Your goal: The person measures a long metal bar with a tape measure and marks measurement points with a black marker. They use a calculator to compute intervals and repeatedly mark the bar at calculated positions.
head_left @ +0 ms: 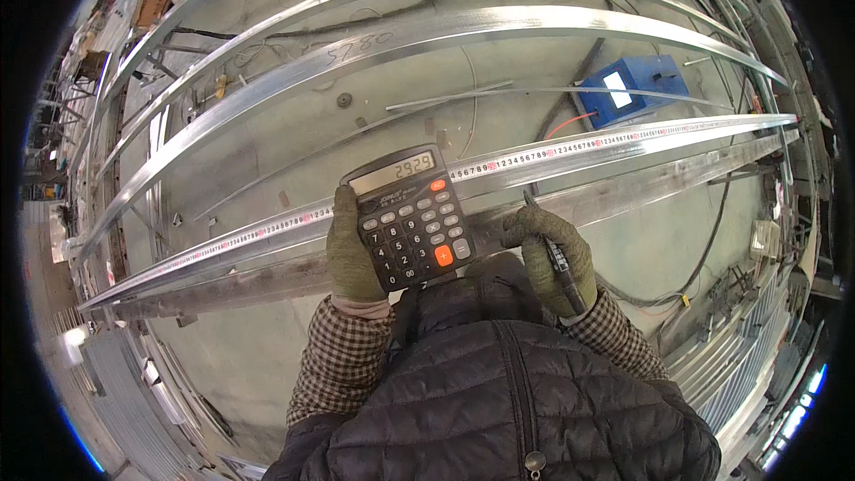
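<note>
My left hand (350, 254), in a green knit glove, grips a black desk calculator (410, 223) by its left edge. The calculator is tilted slightly and its display faces me. My right hand (557, 258), gloved the same way, is closed around a dark marker pen (563, 269) that slants across the fingers. It is just right of the calculator, apart from its keys. Behind the calculator, a long white measuring tape (570, 152) lies stretched along a silvery metal bar (614, 154). The calculator hides part of the tape.
More long metal bars (499, 25) cross ahead of me, one with handwriting on it. A blue box (637, 89) sits on the floor beyond the tape at right, with a red cable. Stacked metal profiles (739, 338) lie at lower right, near dark cables (686, 289).
</note>
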Demonstrator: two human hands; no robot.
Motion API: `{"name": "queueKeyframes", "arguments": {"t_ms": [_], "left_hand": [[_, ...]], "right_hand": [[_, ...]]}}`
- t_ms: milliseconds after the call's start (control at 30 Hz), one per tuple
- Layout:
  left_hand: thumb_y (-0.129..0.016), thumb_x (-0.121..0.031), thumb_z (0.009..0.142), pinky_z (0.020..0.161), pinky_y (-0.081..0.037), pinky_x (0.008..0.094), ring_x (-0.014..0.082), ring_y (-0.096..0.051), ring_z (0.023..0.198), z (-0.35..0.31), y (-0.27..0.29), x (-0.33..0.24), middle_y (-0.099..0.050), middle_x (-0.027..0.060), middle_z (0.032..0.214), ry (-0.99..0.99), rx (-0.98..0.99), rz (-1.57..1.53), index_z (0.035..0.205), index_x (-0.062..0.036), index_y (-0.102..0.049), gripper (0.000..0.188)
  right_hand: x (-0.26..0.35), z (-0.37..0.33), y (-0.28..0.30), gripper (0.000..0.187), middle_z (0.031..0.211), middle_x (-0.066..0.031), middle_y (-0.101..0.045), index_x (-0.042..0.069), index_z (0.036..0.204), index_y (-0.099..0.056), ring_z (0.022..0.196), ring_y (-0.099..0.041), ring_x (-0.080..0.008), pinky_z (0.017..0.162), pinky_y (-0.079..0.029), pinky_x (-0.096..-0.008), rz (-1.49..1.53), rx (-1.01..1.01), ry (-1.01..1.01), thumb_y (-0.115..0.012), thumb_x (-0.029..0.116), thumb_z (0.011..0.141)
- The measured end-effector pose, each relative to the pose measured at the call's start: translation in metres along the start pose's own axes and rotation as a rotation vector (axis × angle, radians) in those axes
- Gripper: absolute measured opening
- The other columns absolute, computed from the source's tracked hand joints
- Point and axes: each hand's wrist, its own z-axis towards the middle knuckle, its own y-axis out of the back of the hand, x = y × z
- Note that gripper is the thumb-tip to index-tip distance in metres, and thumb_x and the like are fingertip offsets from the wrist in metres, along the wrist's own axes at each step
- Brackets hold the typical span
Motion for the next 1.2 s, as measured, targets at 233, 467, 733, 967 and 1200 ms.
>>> {"name": "queueKeyframes", "arguments": {"t_ms": [233, 467, 733, 967, 1200], "left_hand": [[-0.055, -0.052, 0.112, 0.088, -0.071, 0.0425, 0.032, -0.079, 0.106, 0.015, 0.031, -0.003, -0.074, 0.022, 0.129, -0.027, -0.072, 0.053, 0.144, 0.0019, -0.06, 0.063], [-0.057, -0.05, 0.112, 0.084, -0.072, 0.0446, 0.0315, -0.08, 0.106, 0.018, 0.046, -0.002, -0.074, 0.0231, 0.128, -0.058, -0.159, 0.049, 0.143, 0.0021, -0.061, 0.061], [-0.057, -0.049, 0.112, 0.084, -0.072, 0.0407, 0.0295, -0.081, 0.1, 0.016, 0.045, 0.005, -0.077, 0.0206, 0.122, -0.071, -0.255, 0.083, 0.138, 0.0024, -0.065, 0.059], [-0.058, -0.053, 0.111, 0.082, -0.071, 0.038, 0.0276, -0.081, 0.097, 0.016, 0.052, 0.01, -0.079, 0.0184, 0.119, -0.052, -0.256, 0.05, 0.136, 0.0029, -0.067, 0.062], [-0.055, -0.053, 0.112, 0.083, -0.072, 0.042, 0.0294, -0.081, 0.1, 0.014, 0.062, 0.007, -0.078, 0.0195, 0.122, -0.073, -0.27, 0.078, 0.138, 0.0039, -0.065, 0.063]], "right_hand": [[-0.012, -0.004, 0.0, 0.031, 0.1, -0.0168, -0.076, -0.001, 0.132, -0.069, 0.082, -0.074, -0.0233, 0.078, -0.059, -0.036, -0.051, -0.027, -0.193, -0.063, 0.012, 0.105], [-0.043, 0.023, 0.005, 0.026, 0.102, -0.0185, -0.078, 0.001, 0.12, -0.076, 0.091, -0.077, -0.0312, 0.081, -0.061, -0.0406, -0.199, 0.052, -0.031, -0.069, 0.015, 0.1], [-0.064, 0.029, 0.005, 0.023, 0.101, -0.0164, -0.08, 0.002, 0.117, -0.077, 0.092, -0.078, -0.0314, 0.084, -0.061, -0.0416, -0.158, 0.025, -0.095, -0.069, 0.015, 0.099], [-0.066, 0.033, 0.007, 0.023, 0.099, -0.0161, -0.08, 0.002, 0.113, -0.077, 0.091, -0.079, -0.0314, 0.081, -0.063, -0.0417, -0.221, -0.029, -0.074, -0.076, 0.011, 0.093], [-0.081, 0.04, 0.008, 0.023, 0.098, -0.0159, -0.078, 0.003, 0.109, -0.076, 0.086, -0.077, -0.0329, 0.079, -0.062, -0.0413, -0.301, -0.103, 0.002, -0.08, 0.005, 0.086]]}}
